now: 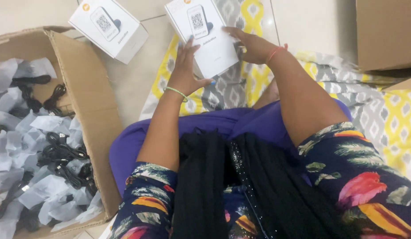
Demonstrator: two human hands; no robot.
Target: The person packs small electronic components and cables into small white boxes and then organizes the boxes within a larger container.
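A white rectangular product box (pixel 205 37) with a picture of a small device on its lid lies on a yellow, grey and white patterned cloth (pixel 254 75). My left hand (pixel 186 66) grips its left edge; a green band circles that wrist. My right hand (pixel 254 44) presses on its right edge; a red band circles that wrist. A second white box of the same kind (pixel 109 27) rests on the tiled floor to the upper left, untouched.
An open cardboard carton (pixel 88 102) at the left holds several black cables (pixel 61 155) among crumpled white paper. Another brown carton (pixel 386 33) stands at the upper right. My lap, in purple cloth and a black scarf (pixel 240 186), fills the lower middle.
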